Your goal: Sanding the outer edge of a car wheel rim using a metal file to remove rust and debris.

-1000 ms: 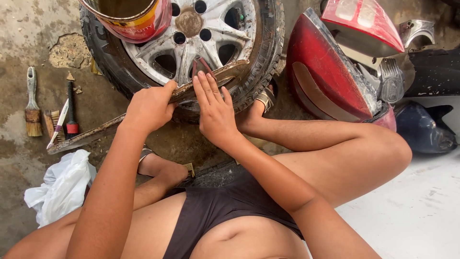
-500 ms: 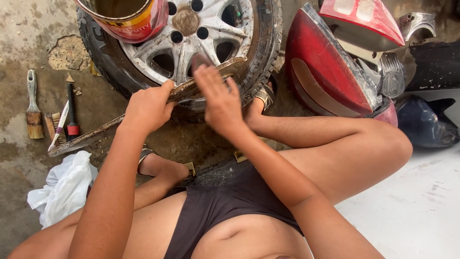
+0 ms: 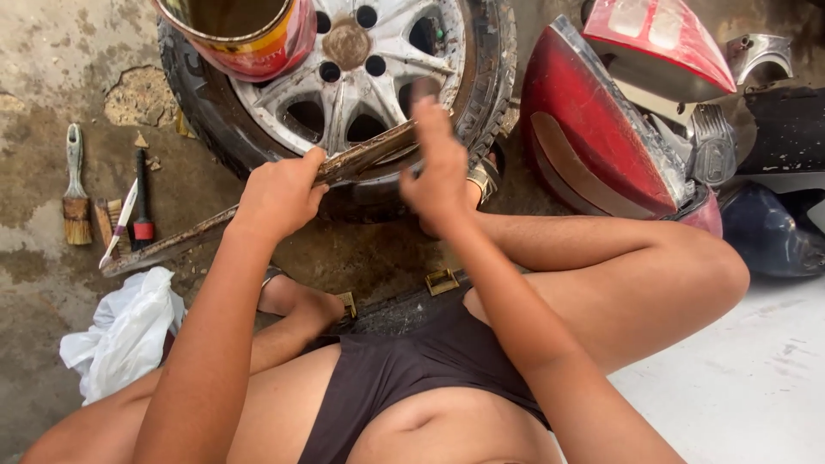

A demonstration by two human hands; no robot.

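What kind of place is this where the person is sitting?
Probably an informal vehicle repair spot on bare ground. A car wheel with an alloy rim lies on stained concrete, red scooter body panels sit beside it, and the left hand grips a long rusty bar.

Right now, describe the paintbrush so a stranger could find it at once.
Start at the wheel lying on the concrete floor, then look to its left. The paintbrush lies there alone at the far edge, the only tool with pale bristles, left of the red-banded screwdriver.

Soft even daylight is filling the whole scene, shadows staying faint. The right hand (image 3: 440,176) is blurring at its fingertips, everything else is looking sharp.
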